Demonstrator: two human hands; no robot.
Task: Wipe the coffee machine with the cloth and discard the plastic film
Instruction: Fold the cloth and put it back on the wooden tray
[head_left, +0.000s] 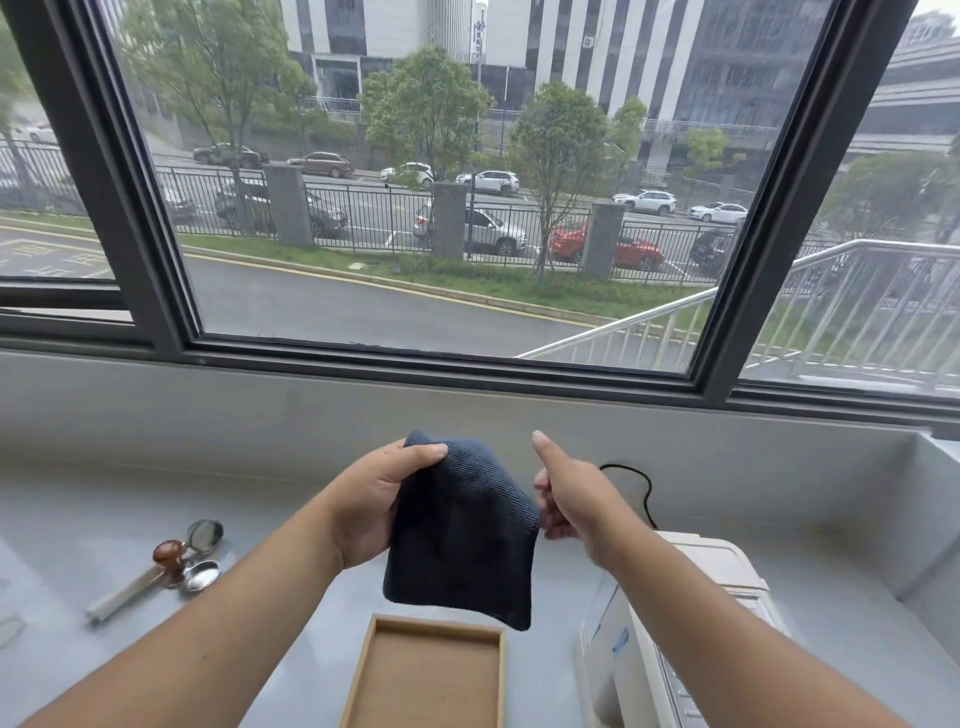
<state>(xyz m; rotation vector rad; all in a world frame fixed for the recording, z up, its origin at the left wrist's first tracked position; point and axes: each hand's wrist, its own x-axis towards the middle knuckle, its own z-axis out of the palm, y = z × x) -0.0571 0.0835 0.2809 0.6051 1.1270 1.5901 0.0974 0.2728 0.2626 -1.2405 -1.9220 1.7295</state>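
Observation:
A dark navy cloth (462, 535) hangs folded in the air above the counter. My left hand (371, 501) grips its upper left part, thumb on top. My right hand (563, 493) pinches the cloth's right edge with its lower fingers while the thumb points up. The cream-white coffee machine (717, 577) stands at the lower right, partly hidden by my right forearm. Clear plastic film (605, 660) seems to cover its left side, with a small blue label on it.
A shallow wooden tray (431, 675) lies on the grey counter (260, 519) below the cloth. A tamper with a brown knob (169, 553), a metal spoon (202, 574) and a white brush handle (124, 592) lie at the left. A black power cord (644, 483) runs behind the machine. A large window is behind.

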